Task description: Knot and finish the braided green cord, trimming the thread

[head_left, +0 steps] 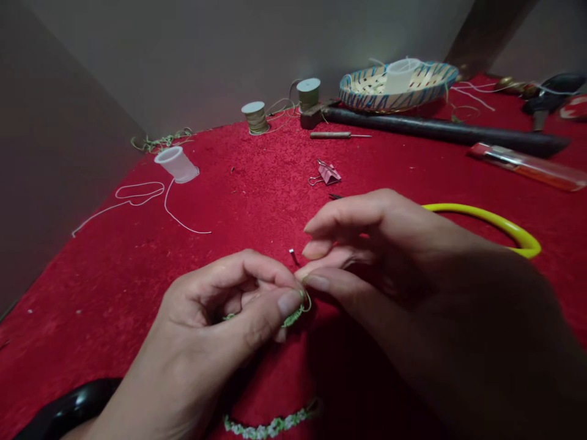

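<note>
Between the thumb and fingers of my left hand (229,311) a green knotted cord piece (293,318) is pinched, with a small loop of cord at its right end. My right hand (367,263) is just to the right, its thumb and index finger closed together on the thin cord beside that loop; the other fingers are curled above. Below the hands, a green and white braided band (270,428) lies on the red cloth (257,214). A nail-like pin (293,256) stands behind the fingertips.
Farther back are a white spool (178,166), two thread spools (255,119) (309,93), an awl (331,135), a pink binder clip (329,174), a hammer (426,126) and a woven basket (367,101). Yellow handles (499,220) lie at right, a black object (77,406) at lower left.
</note>
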`<act>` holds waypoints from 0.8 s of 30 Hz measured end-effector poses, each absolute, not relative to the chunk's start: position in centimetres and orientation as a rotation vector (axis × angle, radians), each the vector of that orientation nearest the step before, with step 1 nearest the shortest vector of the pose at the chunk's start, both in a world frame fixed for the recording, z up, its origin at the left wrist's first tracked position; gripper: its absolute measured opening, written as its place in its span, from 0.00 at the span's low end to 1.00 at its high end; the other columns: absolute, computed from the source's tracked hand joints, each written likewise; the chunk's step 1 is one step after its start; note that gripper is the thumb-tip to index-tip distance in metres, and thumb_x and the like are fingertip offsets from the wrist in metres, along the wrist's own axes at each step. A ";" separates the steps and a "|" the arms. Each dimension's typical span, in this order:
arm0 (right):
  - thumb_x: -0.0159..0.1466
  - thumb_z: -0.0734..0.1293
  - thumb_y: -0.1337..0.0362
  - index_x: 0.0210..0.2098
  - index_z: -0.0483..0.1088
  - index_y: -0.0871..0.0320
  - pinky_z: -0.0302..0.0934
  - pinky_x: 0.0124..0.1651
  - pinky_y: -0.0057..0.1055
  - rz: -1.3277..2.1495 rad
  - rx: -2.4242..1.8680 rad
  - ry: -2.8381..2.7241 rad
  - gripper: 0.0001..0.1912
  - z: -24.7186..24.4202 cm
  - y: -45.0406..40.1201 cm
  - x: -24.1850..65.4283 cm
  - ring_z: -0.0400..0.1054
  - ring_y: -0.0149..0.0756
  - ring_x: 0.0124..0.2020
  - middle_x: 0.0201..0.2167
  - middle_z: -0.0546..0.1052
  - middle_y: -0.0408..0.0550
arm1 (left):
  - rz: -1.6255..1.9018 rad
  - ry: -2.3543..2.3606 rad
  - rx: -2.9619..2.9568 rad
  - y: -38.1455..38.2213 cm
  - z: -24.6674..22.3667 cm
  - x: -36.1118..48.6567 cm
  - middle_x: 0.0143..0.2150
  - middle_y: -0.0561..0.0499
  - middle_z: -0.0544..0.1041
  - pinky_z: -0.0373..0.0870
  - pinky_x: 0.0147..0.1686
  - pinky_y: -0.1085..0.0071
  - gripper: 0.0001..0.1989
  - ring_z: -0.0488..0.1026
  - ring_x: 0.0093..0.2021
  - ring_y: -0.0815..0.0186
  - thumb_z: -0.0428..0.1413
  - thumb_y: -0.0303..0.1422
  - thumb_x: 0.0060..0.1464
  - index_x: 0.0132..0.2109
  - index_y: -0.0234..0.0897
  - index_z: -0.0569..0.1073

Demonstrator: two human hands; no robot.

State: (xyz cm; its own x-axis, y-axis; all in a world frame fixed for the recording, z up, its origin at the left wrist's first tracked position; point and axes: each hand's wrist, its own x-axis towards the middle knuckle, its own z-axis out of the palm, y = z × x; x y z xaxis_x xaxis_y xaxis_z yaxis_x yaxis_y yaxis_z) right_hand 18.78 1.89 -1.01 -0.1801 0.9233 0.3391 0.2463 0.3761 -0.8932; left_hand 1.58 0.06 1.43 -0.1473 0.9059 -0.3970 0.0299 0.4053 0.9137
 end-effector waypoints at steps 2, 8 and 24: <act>0.62 0.74 0.73 0.40 0.77 0.49 0.72 0.35 0.20 0.841 -1.071 -1.678 0.12 -1.2 1.9 18.8 0.80 0.26 0.31 0.33 0.84 0.31 | 0.981 1.496 0.866 -0.4 1.2 1.4 0.21 0.53 0.77 0.69 0.23 0.75 0.08 0.73 0.25 0.65 0.75 0.34 0.44 0.29 0.41 0.84; 0.65 0.73 0.73 0.33 0.82 0.53 0.69 0.42 0.17 0.806 -0.990 -1.831 0.09 -1.6 2.0 19.0 0.78 0.23 0.37 0.35 0.83 0.34 | 1.034 1.385 0.901 -0.7 0.9 1.3 0.21 0.57 0.77 0.67 0.25 0.81 0.06 0.70 0.24 0.72 0.74 0.29 0.45 0.27 0.43 0.85; 0.62 0.70 0.77 0.29 0.77 0.58 0.63 0.32 0.09 0.854 -1.022 -1.764 0.09 -1.0 1.9 18.9 0.71 0.18 0.28 0.30 0.78 0.35 | 0.981 1.280 0.900 -0.8 0.7 0.8 0.22 0.57 0.75 0.67 0.26 0.83 0.08 0.67 0.25 0.73 0.76 0.35 0.48 0.29 0.41 0.84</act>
State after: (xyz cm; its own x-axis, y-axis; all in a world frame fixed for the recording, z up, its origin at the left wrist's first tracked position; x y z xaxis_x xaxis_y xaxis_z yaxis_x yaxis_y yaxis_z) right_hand 18.85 1.92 -1.01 -0.2551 0.8993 0.3553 0.2790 0.4203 -0.8634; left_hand 0.79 -0.83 0.65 0.0292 0.9409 -0.3375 -0.0816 0.3388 0.9373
